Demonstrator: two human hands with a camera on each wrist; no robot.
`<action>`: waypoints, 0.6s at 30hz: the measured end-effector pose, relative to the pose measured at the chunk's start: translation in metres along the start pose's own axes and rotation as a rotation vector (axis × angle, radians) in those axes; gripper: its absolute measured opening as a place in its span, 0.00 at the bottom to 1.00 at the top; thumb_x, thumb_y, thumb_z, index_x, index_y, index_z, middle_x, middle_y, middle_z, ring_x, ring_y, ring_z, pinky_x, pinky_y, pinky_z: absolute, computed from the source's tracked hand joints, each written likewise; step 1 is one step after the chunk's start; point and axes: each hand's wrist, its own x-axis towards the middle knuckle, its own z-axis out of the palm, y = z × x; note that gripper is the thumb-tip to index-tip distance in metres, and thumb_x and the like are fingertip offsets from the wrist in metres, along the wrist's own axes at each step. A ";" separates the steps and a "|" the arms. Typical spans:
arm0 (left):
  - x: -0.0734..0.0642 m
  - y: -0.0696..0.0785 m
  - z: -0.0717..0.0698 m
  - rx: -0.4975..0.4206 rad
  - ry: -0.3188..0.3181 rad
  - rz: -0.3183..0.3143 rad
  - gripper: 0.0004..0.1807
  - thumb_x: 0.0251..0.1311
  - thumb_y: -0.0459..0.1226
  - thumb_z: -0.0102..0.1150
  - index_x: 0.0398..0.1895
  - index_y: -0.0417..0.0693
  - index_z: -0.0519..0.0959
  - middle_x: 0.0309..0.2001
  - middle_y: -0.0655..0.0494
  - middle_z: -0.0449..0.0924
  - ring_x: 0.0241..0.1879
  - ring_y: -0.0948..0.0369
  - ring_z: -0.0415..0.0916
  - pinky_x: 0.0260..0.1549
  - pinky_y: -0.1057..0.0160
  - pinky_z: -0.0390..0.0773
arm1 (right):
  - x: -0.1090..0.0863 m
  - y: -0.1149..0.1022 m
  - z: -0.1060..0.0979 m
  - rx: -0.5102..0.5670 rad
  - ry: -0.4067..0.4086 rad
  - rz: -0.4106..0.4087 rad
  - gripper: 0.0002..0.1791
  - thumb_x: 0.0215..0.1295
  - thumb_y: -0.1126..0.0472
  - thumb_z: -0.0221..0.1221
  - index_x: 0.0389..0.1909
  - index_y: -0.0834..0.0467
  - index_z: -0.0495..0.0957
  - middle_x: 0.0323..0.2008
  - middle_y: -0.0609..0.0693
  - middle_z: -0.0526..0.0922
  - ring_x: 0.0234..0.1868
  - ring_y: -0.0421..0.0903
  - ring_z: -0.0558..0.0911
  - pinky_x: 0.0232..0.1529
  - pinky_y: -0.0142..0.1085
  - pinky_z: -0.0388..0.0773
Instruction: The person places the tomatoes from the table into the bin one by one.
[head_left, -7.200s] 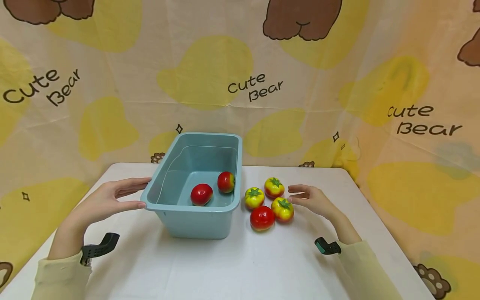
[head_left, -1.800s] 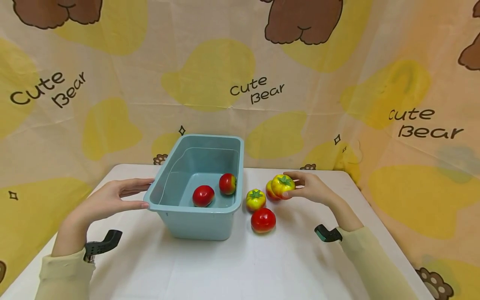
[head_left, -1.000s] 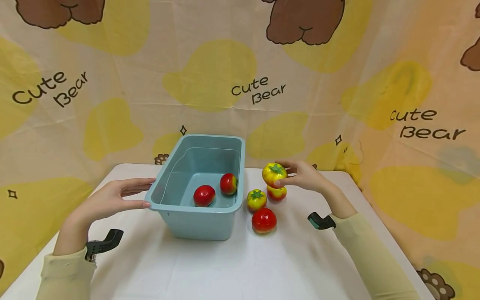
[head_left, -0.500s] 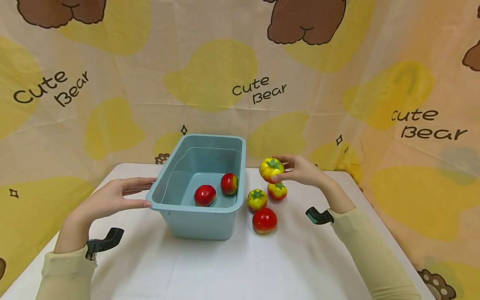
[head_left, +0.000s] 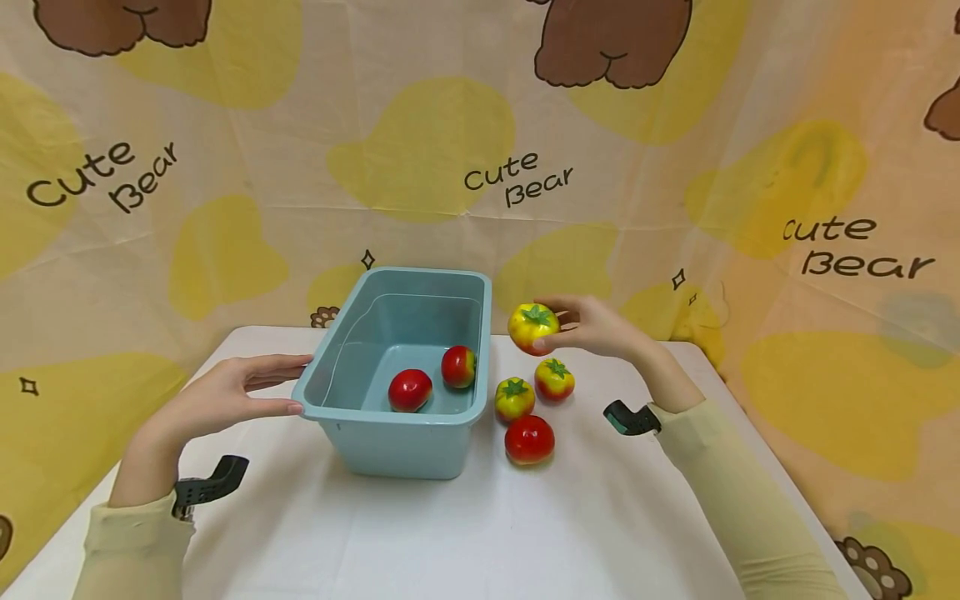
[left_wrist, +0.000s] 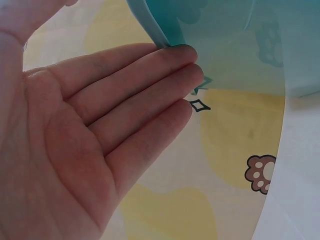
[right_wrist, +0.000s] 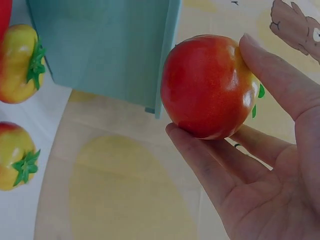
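Landmark: one blue-grey plastic bin [head_left: 397, 450], upright on the white-covered table [head_left: 420, 542]. We list six glossy tomatoes, perhaps artificial.

Inside the bin, two: a red tomato [head_left: 409, 391] on the floor toward the near end, and a red-and-yellow tomato [head_left: 457, 367] by the right wall, whether touching it we cannot tell.

In hand, one: a yellow-topped tomato [head_left: 534, 328], lifted clear of the table to the right of the bin and outside its rim. The right hand [head_left: 600, 327] holds it with thumb on one side and fingers on the other; its red underside shows in the right wrist view.

Right of the bin, on the table, three: a small yellow tomato [head_left: 514, 402] just beside the bin, a yellow-and-red tomato [head_left: 555, 382] farther out, and an all-red tomato [head_left: 529, 440] nearer the person.

Left of the bin: the left hand [head_left: 217, 396], fingers nearly straight, touching the rim and gripping nothing that we can see.

Tally, by our judgement: two tomatoes already in, one raised but not yet in, three outside and unheld; about a third done.
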 end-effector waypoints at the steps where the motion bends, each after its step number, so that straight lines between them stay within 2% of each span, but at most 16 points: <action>1: 0.000 0.000 0.000 0.002 0.000 -0.005 0.34 0.52 0.50 0.68 0.64 0.56 0.71 0.57 0.57 0.78 0.53 0.77 0.73 0.49 0.76 0.72 | 0.001 -0.002 0.000 0.000 -0.001 -0.003 0.36 0.54 0.52 0.69 0.63 0.57 0.70 0.56 0.54 0.78 0.54 0.56 0.79 0.50 0.44 0.80; 6: -0.001 -0.001 0.001 0.000 0.002 -0.009 0.34 0.52 0.50 0.68 0.64 0.58 0.71 0.57 0.58 0.78 0.54 0.74 0.74 0.49 0.76 0.72 | 0.006 -0.010 -0.002 -0.014 -0.007 -0.009 0.36 0.54 0.52 0.69 0.64 0.56 0.69 0.56 0.54 0.78 0.54 0.55 0.79 0.49 0.43 0.80; 11: 0.000 -0.001 0.001 -0.009 0.001 0.005 0.33 0.53 0.49 0.68 0.64 0.57 0.71 0.58 0.57 0.78 0.54 0.76 0.73 0.49 0.78 0.70 | 0.012 -0.017 -0.003 -0.031 -0.018 -0.023 0.36 0.55 0.52 0.68 0.64 0.58 0.70 0.57 0.55 0.77 0.55 0.57 0.79 0.51 0.44 0.79; 18: 0.001 -0.002 0.001 -0.003 0.003 0.008 0.34 0.52 0.49 0.68 0.64 0.58 0.71 0.58 0.56 0.77 0.54 0.76 0.73 0.48 0.77 0.71 | 0.021 -0.027 -0.003 -0.058 -0.041 -0.023 0.35 0.54 0.49 0.68 0.62 0.55 0.71 0.56 0.53 0.77 0.53 0.53 0.80 0.48 0.41 0.80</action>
